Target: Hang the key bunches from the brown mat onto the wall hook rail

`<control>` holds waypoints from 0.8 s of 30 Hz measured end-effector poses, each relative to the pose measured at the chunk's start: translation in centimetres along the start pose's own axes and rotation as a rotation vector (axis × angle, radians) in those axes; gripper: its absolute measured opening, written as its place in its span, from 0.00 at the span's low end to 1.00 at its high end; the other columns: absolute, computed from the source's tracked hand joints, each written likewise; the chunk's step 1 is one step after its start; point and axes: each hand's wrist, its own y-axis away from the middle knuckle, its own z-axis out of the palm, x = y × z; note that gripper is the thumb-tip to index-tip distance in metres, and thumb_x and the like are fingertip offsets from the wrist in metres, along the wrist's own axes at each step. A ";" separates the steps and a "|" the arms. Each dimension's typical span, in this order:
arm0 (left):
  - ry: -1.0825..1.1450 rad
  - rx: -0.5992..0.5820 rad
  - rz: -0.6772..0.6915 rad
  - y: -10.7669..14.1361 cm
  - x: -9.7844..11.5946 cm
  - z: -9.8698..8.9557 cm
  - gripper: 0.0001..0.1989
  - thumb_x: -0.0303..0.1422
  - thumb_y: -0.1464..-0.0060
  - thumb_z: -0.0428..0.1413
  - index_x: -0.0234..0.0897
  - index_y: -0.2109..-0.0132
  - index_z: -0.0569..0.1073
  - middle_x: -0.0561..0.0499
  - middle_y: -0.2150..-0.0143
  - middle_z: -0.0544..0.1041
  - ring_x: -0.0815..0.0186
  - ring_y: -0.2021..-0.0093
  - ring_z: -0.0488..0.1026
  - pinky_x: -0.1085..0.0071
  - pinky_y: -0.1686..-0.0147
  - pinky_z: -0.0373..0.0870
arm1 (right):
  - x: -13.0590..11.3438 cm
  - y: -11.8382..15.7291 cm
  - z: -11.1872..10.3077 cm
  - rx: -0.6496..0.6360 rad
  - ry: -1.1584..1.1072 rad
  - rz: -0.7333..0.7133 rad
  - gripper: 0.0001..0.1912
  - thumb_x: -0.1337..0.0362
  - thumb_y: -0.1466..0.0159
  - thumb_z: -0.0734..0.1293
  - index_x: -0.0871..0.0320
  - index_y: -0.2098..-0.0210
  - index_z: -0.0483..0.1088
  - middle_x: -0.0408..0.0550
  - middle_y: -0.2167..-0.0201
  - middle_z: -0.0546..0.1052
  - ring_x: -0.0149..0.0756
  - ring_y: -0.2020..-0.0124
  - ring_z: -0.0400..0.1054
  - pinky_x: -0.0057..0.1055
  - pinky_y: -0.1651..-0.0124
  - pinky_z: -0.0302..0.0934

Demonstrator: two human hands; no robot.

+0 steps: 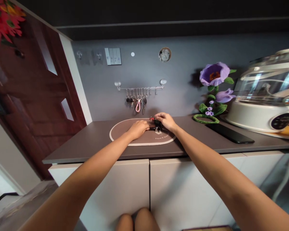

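Nearest the camera, two bare forearms [98, 165] are being held out over a flat dark grey-brown desk [72, 144]. Between the hands, a small black bundle with a red piece and a silver metal ring [157, 123] is being held at the far right part of a brown oval mat with a pale rim [120, 130]; whether the mat is being touched by it cannot be told.

Right hand [166, 121]: grip is being closed around the upper right of the bundle, thumb and fingers together. Left hand [138, 129]: curled fingers are being placed against the left end of a black part; contact is being hidden, so whether it is being pinched cannot be told.

Handling, as judged: bundle is being rated light, mostly stiff, loose at the ring. Smooth black faces are being treated as possibly slippery. Low breakage risk is being assumed. Best hold: the black body is being favoured for one hand, the ring for the other; a hold on the red piece alone is being advised against, since swinging is being expected.

Behind, keys [134, 100] are being hung from a clear hook rail [140, 88].
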 end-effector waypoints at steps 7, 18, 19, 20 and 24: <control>-0.139 0.033 -0.041 0.6 -0.6 -0.6 0.10 0.29 0.44 0.43 0.36 0.64 0.69 0.48 0.62 0.69 0.64 0.60 0.65 0.68 0.62 0.59 | -1.0 0.5 0.0 0.015 0.139 -0.014 0.07 0.66 0.46 0.61 0.60 0.69 0.69 0.47 0.69 0.75 0.30 0.68 0.67 0.29 0.59 0.59; -0.236 0.172 -0.206 0.9 -1.5 -1.7 0.08 0.26 0.45 0.43 0.36 0.62 0.66 0.47 0.64 0.72 0.62 0.61 0.67 0.67 0.64 0.57 | -1.4 0.7 0.5 -0.026 0.278 -0.159 0.09 0.61 0.44 0.60 0.57 0.67 0.70 0.44 0.69 0.75 0.32 0.68 0.66 0.30 0.61 0.57; -0.240 0.193 -0.225 0.9 -1.6 -1.7 0.08 0.26 0.45 0.43 0.35 0.62 0.66 0.47 0.64 0.72 0.62 0.62 0.67 0.67 0.65 0.57 | -1.3 0.7 0.6 -0.030 0.295 -0.175 0.10 0.60 0.43 0.60 0.56 0.66 0.70 0.44 0.69 0.75 0.32 0.68 0.66 0.30 0.60 0.57; -0.245 0.214 -0.242 0.9 -1.7 -1.7 0.08 0.27 0.44 0.43 0.35 0.63 0.66 0.47 0.65 0.72 0.62 0.62 0.67 0.67 0.65 0.57 | -1.3 0.7 0.7 -0.030 0.307 -0.197 0.11 0.60 0.43 0.59 0.56 0.65 0.69 0.44 0.68 0.75 0.32 0.67 0.66 0.30 0.60 0.57; -0.258 0.282 -0.288 0.8 -2.1 -1.8 0.11 0.29 0.42 0.40 0.35 0.64 0.67 0.46 0.66 0.72 0.62 0.64 0.68 0.67 0.66 0.56 | -1.2 0.7 1.3 0.012 0.344 -0.331 0.12 0.61 0.41 0.57 0.56 0.61 0.66 0.45 0.66 0.73 0.32 0.64 0.65 0.30 0.58 0.57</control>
